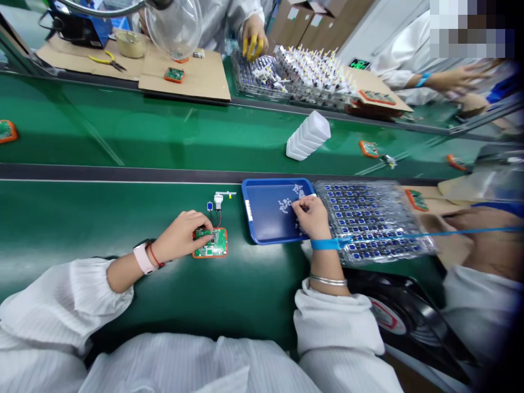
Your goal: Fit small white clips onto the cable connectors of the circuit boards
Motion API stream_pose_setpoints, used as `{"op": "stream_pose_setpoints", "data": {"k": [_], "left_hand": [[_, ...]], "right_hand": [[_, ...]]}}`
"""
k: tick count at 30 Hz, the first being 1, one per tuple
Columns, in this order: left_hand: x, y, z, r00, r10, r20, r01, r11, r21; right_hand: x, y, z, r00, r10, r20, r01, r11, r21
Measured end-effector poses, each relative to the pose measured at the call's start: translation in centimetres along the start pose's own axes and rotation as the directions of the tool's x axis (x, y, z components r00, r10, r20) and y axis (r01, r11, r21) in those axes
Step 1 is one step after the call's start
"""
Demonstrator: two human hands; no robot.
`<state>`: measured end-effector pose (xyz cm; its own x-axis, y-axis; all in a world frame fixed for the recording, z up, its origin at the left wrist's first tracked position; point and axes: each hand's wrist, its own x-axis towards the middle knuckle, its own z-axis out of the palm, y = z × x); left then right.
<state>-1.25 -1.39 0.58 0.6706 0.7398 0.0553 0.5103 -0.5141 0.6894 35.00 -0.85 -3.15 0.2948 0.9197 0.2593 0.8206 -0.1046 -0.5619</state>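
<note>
My left hand (182, 236) rests at the left side of a green circuit board (219, 244) in an orange frame, its fingers closed on the board. Thin wires run from the board to a white part with an arm (219, 201) and a small blue-faced square (210, 206), both lying just behind it. Over the right side of a blue tray (264, 221), my right hand (311, 216) has its fingers pinched together; whatever is between them is hidden. Small whitish pieces (284, 205) lie scattered in the tray near those fingertips.
Right of the blue tray sits a clear plastic tray (393, 218) with rows of blue-faced parts. Stacked white containers (309, 134) stand on the green belt beyond, along with orange-framed boards (369, 149). Co-workers' hands (254, 38) are across the belt and at the right.
</note>
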Motion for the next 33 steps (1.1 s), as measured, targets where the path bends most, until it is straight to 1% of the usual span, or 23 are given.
{"op": "stream_pose_setpoints", "data": {"k": [4,6,7,9,11,12,14,15,16,18,21,25,29,33], "left_hand": [[0.0,-0.1,0.1,1.000,0.003,0.000,-0.003,1.000,0.001],[0.1,-0.2,0.1,1.000,0.002,-0.005,-0.002,1.000,0.000],[0.1,-0.2,0.1,1.000,0.006,-0.009,-0.006,1.000,-0.002],[0.1,-0.1,0.1,0.999,0.022,-0.031,-0.022,1.000,-0.016],[0.1,0.1,0.2,0.997,0.047,-0.067,-0.050,0.998,-0.043],[0.1,0.2,0.2,0.994,0.057,-0.089,-0.062,0.996,-0.060],[0.0,0.4,0.2,0.990,0.071,-0.124,-0.083,0.992,-0.095],[0.0,0.5,0.3,0.988,0.077,-0.132,-0.092,0.990,-0.108],[0.0,0.6,0.3,0.988,0.081,-0.133,-0.097,0.988,-0.118],[0.0,0.7,0.4,0.989,0.082,-0.126,-0.098,0.987,-0.126],[0.0,0.5,0.5,0.991,0.061,-0.123,-0.077,0.988,-0.132],[0.1,0.5,0.6,0.994,0.018,-0.109,-0.032,0.992,-0.122],[0.5,0.8,0.4,0.994,-0.066,-0.086,0.054,0.990,-0.129],[0.9,1.1,0.2,0.992,-0.110,-0.058,0.101,0.986,-0.133]], "right_hand": [[0.1,0.2,-0.6,0.999,-0.033,0.028,0.034,0.999,-0.014],[-0.1,-1.0,-0.9,0.998,-0.064,0.010,0.063,0.998,0.005],[-0.4,-2.0,-1.0,0.997,-0.082,-0.001,0.082,0.996,0.029],[-1.6,-5.2,-0.9,0.990,-0.138,-0.004,0.138,0.983,0.118],[-3.6,-9.0,-0.1,0.971,-0.235,0.048,0.216,0.943,0.255],[-4.8,-10.9,0.4,0.946,-0.307,0.100,0.260,0.908,0.328],[-7.0,-13.9,1.7,0.887,-0.409,0.217,0.289,0.855,0.430],[-7.9,-14.9,2.4,0.864,-0.431,0.259,0.281,0.841,0.463],[-8.6,-15.6,3.0,0.852,-0.437,0.289,0.264,0.834,0.484],[-9.3,-16.1,4.0,0.851,-0.422,0.313,0.229,0.834,0.502],[-9.4,-15.7,4.7,0.858,-0.402,0.320,0.213,0.845,0.491],[-9.1,-15.6,4.7,0.851,-0.395,0.345,0.192,0.847,0.496],[-8.8,-15.8,4.7,0.852,-0.366,0.375,0.137,0.846,0.515],[-8.6,-15.7,4.9,0.842,-0.356,0.406,0.130,0.863,0.488]]}}
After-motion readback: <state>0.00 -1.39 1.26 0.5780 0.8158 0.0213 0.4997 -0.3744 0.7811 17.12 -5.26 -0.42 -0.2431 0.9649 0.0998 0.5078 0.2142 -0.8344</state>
